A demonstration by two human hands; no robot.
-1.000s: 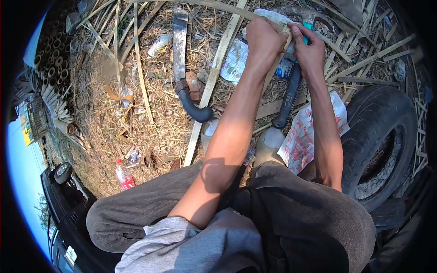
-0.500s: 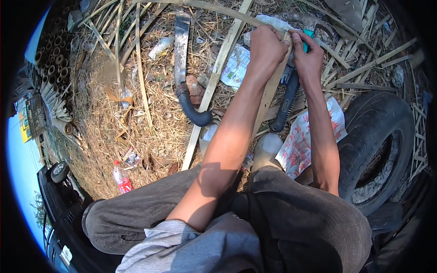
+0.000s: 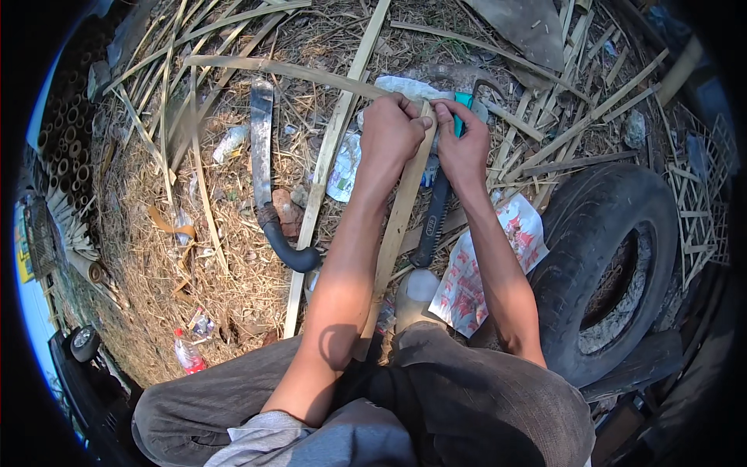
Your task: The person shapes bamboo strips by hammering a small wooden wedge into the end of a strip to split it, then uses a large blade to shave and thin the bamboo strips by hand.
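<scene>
My left hand (image 3: pixel 395 131) is closed in a pinch on a flat bamboo strip (image 3: pixel 288 70) that reaches out to the left from the fingers. A second, wider bamboo strip (image 3: pixel 399 210) runs from between my hands down between my forearms toward my lap. The two strips meet at my fingers, which partly hide the crossing. Thumb and forefinger of my right hand (image 3: pixel 465 144) are pinched at the top end of the wider strip. Just beyond that hand lies a teal handle (image 3: pixel 464 105). Below, a black tool with a toothed edge (image 3: pixel 433 222) rests on the ground.
A long-bladed knife (image 3: pixel 263 148) with a curved black handle lies left of a pale bamboo strip (image 3: pixel 336 148). On the right are a tire (image 3: pixel 560 257) and red-and-white paper (image 3: pixel 475 280). A plastic bottle (image 3: pixel 188 354) lies lower left; cut bamboo poles (image 3: pixel 66 140) are stacked far left.
The whole view has shifted, so the ground things appear further left and lower. Both hands stay together at the meeting strips, and more of the strip on the left shows.
</scene>
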